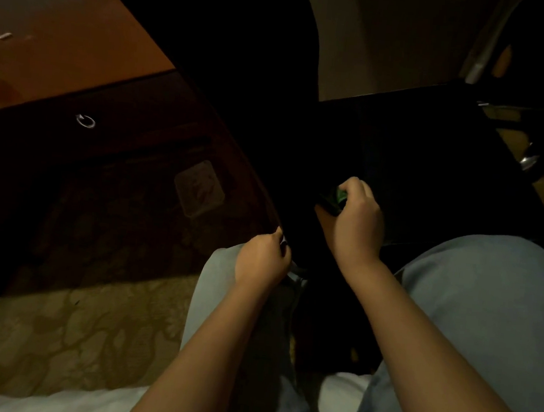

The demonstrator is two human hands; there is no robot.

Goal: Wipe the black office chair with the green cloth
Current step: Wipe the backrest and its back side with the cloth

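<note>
Head view, dim light. The black chair [434, 161] fills the upper middle and right of the frame: its seat spreads to the right, and its tall backrest rises as a dark shape up the centre. The right hand [357, 220] is curled closed on the near left part of the seat, close to where seat and backrest meet. A small patch of the green cloth [342, 194] shows at the fingertips, bunched inside the grip; most of the cloth is hidden under the hand or lost in shadow. The left hand [263, 260] sits lower and to the left, well apart from the cloth, fingers pinched around the near edge of the dark backrest or its frame; exactly what part it grips cannot be told in this light. Both forearms reach up from the bottom of the frame. The person's knees in light blue jeans [475, 291] lie under the arms, the right knee just beside the front edge of the seat. A wooden desk [62, 53] with a ring-shaped drawer pull [85, 120] stands at upper left. Patterned carpet [69, 329] covers the floor below it, and a white sheet [56, 401] runs along the bottom edge.
</note>
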